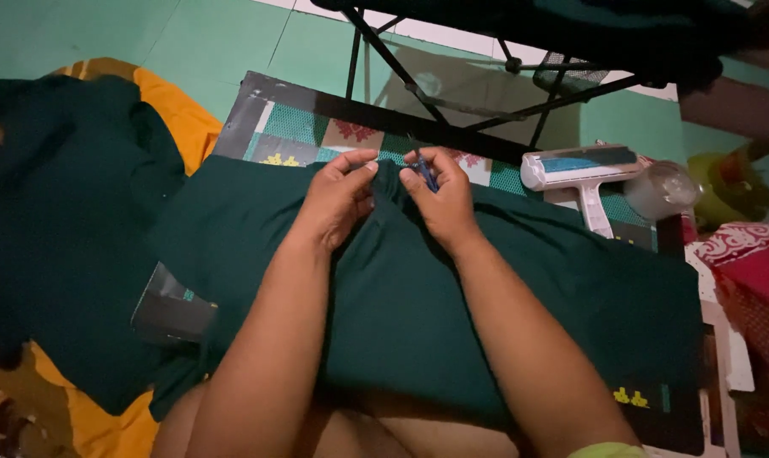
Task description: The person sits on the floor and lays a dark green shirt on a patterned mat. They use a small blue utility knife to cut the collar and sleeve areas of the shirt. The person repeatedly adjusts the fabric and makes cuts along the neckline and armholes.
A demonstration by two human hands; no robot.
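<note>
Both hands pinching the far edge of a dark green cloth [418, 297]: left hand [338, 203] bunches fabric at its fingertips, right hand [440, 199] grips a thin blue tool [424, 170] between its fingers. White lint roller [581, 170] sits off past the right fingers.

A green tiled floor [223, 34] carries a patterned mat [295, 127]. On the mat lie a dark green cloth [401, 305], a white lint roller [584, 170] and a clear plastic container [666, 188].
</note>
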